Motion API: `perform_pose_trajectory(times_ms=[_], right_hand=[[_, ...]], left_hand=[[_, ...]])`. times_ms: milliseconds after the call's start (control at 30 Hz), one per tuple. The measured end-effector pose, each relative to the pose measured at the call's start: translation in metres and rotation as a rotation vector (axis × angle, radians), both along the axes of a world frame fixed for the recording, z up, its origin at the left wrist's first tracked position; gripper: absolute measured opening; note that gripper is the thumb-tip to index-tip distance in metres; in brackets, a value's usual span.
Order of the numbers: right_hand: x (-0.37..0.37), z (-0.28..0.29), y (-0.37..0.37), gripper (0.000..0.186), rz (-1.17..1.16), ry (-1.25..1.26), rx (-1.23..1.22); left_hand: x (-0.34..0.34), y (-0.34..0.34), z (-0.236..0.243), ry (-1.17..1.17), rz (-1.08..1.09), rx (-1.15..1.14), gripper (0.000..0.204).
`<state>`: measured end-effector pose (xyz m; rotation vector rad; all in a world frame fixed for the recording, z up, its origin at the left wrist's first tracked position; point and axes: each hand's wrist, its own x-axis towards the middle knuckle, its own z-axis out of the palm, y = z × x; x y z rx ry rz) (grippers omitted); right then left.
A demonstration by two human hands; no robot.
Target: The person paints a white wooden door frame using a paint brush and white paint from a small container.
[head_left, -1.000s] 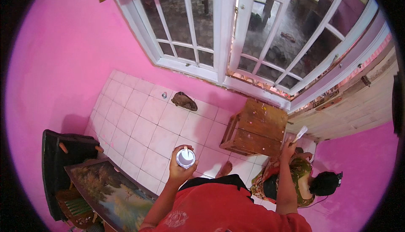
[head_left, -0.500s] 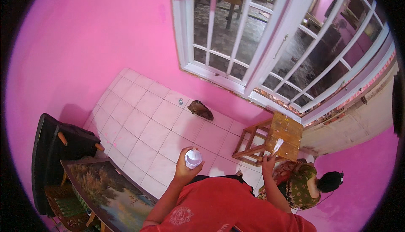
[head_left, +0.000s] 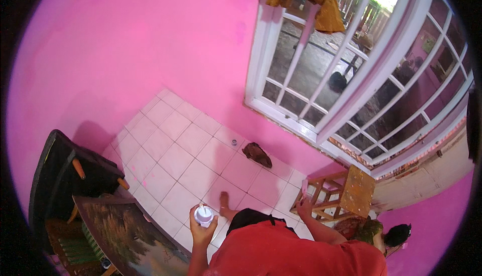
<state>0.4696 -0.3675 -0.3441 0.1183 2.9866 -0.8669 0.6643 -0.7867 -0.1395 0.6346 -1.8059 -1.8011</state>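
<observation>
My left hand (head_left: pixel 200 228) grips a small white cup (head_left: pixel 204 215) of pale paint with a light stick in it, at the lower middle of the view. My right hand (head_left: pixel 304 207) holds a paintbrush (head_left: pixel 305 188) upright, its tip beside a paint-spotted wooden stool (head_left: pixel 357 188) under the window. My bare foot (head_left: pixel 224 200) shows on the tiled floor beyond my left hand.
A white-framed window (head_left: pixel 321 125) with yellow cloth at its top meets the pink wall (head_left: pixel 150 40). A black padded object (head_left: pixel 60 175) and a framed painting (head_left: pixel 120 231) lean at lower left. A dark rag (head_left: pixel 257 154) lies by the wall. Another person (head_left: pixel 395 235) crouches at the right.
My view has swung left, so the window and stool appear further right. The right hand and brush have moved left and lower in the picture, and my foot has come forward into view.
</observation>
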Motion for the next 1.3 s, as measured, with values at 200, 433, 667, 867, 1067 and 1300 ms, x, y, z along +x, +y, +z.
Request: perform_pose_trajectory(times_ms=[200, 433, 667, 867, 1067, 1300], right_hand=[[-0.074, -0.055, -0.103, 0.026, 0.097, -0.132, 0.124], [-0.166, -0.052, -0.33, 0.025, 0.23, -0.052, -0.061], [-0.21, -0.001, -0.471, 0.03, 0.346, -0.06, -0.255], [-0.201, 0.004, -0.424, 0.031, 0.111, -0.237, -0.091], [-0.126, 0.011, -0.329, 0.04, -0.67, -0.409, 0.039], [0.027, 0.053, -0.378, 0.037, -1.345, -0.194, 0.022]], left_hand=[[-0.013, -0.09, 0.014, -0.021, 0.169, 0.011, 0.069], [-0.055, -0.207, 0.049, -0.071, 0.228, -0.101, 0.07], [-0.129, -0.296, 0.042, -0.032, 0.13, -0.151, 0.07], [-0.217, -0.356, 0.021, -0.062, -0.148, -0.064, 0.07], [-0.312, -0.418, 0.009, -0.008, -0.46, -0.16, 0.065], [-0.421, -0.481, 0.002, 0.004, -0.919, -0.218, 0.069]])
